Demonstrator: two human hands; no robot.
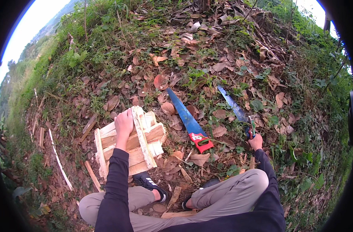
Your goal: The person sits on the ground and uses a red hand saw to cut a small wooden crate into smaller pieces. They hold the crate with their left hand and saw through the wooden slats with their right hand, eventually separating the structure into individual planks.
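My left hand (124, 123) is closed over the upper edge of a small panel of rough pale wooden slats (136, 150), joined by two crosswise strips. The panel is tilted in front of my left leg. My right hand (256, 142) grips the dark handle of a hand saw (234, 104), its blue-grey blade pointing forward and left over the leaves. Between my hands lies another hand saw (186, 116), with a blue blade and a red-and-white handle, touched by neither hand.
Dry brown leaves and low green plants cover the ground. Loose wood offcuts (174, 197) lie between my shoes, and more sticks (58, 158) lie at the left. My bent legs (230, 189) frame the near side. A leafy bank (223, 23) rises ahead.
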